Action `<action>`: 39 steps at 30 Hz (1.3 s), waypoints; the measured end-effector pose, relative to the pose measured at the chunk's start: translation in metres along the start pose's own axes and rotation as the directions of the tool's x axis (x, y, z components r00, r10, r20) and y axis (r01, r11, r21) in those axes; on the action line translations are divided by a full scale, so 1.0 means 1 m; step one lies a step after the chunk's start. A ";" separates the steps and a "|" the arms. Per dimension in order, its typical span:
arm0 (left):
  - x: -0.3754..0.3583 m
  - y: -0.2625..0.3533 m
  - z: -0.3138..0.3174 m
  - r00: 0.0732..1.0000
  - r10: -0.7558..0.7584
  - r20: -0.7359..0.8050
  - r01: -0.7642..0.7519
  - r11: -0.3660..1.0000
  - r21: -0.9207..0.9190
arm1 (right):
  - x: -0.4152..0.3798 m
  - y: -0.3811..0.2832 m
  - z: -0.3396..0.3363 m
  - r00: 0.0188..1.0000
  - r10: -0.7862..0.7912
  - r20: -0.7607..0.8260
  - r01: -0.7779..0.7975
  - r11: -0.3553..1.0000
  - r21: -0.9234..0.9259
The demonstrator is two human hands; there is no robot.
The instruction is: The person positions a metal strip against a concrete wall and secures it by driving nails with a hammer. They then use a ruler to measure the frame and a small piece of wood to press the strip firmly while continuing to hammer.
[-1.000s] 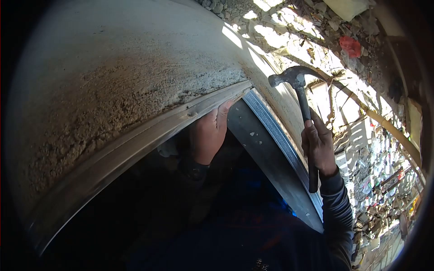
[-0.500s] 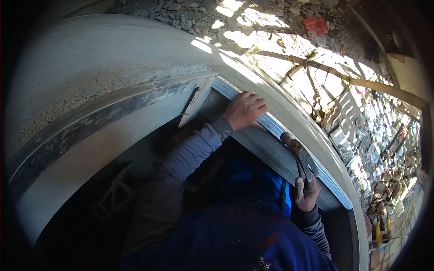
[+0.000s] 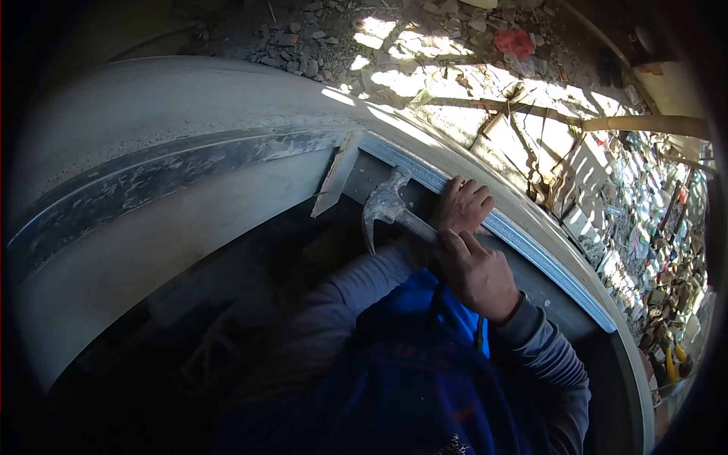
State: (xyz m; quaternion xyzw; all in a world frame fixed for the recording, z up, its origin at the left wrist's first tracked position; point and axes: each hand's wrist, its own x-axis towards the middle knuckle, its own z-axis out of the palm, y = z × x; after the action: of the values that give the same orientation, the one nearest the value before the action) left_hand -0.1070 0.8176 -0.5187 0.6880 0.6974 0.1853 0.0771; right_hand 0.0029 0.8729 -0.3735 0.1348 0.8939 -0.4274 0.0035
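Note:
A grey metal channel (image 3: 542,267) lies along the inner edge of the pale curved ledge. My left hand (image 3: 462,205) grips this channel near its middle, fingers curled over the edge. In front of that wrist, my right hand (image 3: 487,277) is closed round the handle of a claw hammer (image 3: 388,203). The hammer's striking end is at the channel near its left end, and its claw points down toward my left sleeve. Whether the face touches the metal cannot be made out.
A broken-edged upright strip (image 3: 337,174) stands at the corner left of the channel. A dark-stained frame (image 3: 152,182) curves away to the left. Beyond the ledge (image 3: 227,87) lie rubble, a red scrap (image 3: 514,43), a bamboo pole (image 3: 644,126) and litter.
My right hand has swung the hammer from the right to the left part of the channel, now crossing before my left arm. My left hand has slid right along the channel.

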 end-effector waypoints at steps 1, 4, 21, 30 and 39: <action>-0.002 -0.001 0.005 1.000 -0.008 -0.014 0.008 1.000 0.018 | 0.019 0.000 0.004 0.996 -0.071 0.049 0.076 0.992 -0.100; -0.004 -0.005 0.017 0.996 0.017 -0.083 -0.013 0.999 0.043 | 0.057 -0.005 0.019 0.961 -0.188 0.202 0.242 0.926 -0.289; -0.008 -0.009 0.025 0.996 0.056 -0.074 -0.054 0.998 0.026 | 0.083 0.005 0.073 0.974 -0.001 0.226 0.104 0.890 -0.444; -0.004 -0.007 0.025 0.979 0.035 -0.203 -0.032 0.999 0.015 | 0.084 0.000 0.086 0.985 -0.017 0.173 0.094 0.888 -0.449; -0.006 -0.008 0.028 0.994 0.036 -0.102 -0.039 0.999 -0.021 | 0.081 0.009 0.097 0.993 -0.014 0.117 0.062 0.909 -0.411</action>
State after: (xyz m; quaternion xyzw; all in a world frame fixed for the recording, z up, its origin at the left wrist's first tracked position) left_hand -0.1038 0.8162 -0.5482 0.6897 0.6852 0.2295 0.0461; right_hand -0.0835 0.8227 -0.4517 0.0895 0.9651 -0.2350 0.0735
